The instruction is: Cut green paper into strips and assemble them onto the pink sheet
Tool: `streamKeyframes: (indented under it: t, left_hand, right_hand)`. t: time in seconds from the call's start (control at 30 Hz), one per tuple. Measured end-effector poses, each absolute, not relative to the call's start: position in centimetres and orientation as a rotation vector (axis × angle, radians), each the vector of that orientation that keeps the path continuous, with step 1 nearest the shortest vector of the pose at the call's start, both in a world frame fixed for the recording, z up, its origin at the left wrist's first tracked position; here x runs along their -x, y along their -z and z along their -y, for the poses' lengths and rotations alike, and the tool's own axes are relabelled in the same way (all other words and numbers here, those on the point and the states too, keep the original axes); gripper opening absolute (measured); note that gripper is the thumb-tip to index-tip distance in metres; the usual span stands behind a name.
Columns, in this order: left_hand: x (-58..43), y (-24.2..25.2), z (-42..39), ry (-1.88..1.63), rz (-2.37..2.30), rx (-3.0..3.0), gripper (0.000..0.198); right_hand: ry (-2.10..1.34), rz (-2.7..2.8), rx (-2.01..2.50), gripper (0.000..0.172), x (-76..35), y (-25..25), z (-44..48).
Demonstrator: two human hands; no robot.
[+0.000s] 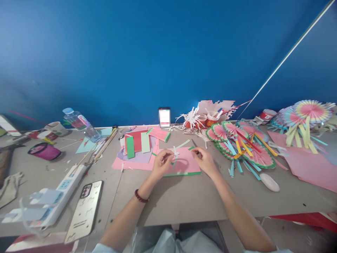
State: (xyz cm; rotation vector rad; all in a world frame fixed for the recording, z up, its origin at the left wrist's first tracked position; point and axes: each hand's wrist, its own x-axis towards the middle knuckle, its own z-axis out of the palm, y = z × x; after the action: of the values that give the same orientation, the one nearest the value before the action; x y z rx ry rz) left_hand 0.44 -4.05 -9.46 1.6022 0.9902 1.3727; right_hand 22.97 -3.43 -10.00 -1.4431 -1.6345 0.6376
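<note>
Over the middle of the table, my left hand (162,163) is closed in a pinch, its fingertips at a small curl of white paper strips (176,151). A pale green paper strip (183,143) slants away to the right of it. My right hand (204,160) is closed too, thumb against fingers; a thin dark pointed piece (194,142) shows by its fingertips, too small to name. Under both hands lies a pink paper sheet (185,164) with green edging along its near side.
To the left are cut paper pieces (145,142), a phone (84,211), a power strip (64,191) and a tilted water bottle (84,124). To the right lie folded paper fans (259,154) and a white oval object (270,182). Another phone (164,117) leans on the blue wall.
</note>
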Motion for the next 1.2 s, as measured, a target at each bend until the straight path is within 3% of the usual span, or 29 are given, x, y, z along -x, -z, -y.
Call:
streamKeyframes:
  t: [0.13, 0.23, 0.33, 0.8, 1.0, 1.2]
  left_hand:
    - [-0.6, 9.2, 4.5, -1.307, -0.919, -1.934, 0.018]
    - [-0.9, 9.1, 4.9, -1.245, -0.840, -2.148, 0.019]
    - [-1.0, 9.2, 5.1, -1.205, -0.829, -2.223, 0.021]
    - [-2.3, 9.6, 5.9, -1.212, -1.010, -2.036, 0.017]
    - [-1.3, 10.1, 4.9, -1.270, -1.125, -1.850, 0.018]
    - [-0.3, 9.8, 3.7, -1.339, -1.009, -1.525, 0.030]
  right_hand:
    - [-1.222, 1.409, 1.116, 0.037, -20.3, 8.9, 4.8]
    - [-1.457, 1.245, 1.093, 0.044, -19.4, 8.7, 5.4]
    - [-1.589, 1.113, 1.073, 0.040, -19.5, 9.0, 5.3]
    - [-1.376, 0.906, 0.960, 0.034, -19.2, 10.8, 4.8]
    - [-1.197, 0.630, 0.908, 0.039, -22.2, 9.5, 3.1]
    - [-1.252, 0.777, 0.994, 0.044, -22.5, 9.7, 2.8]
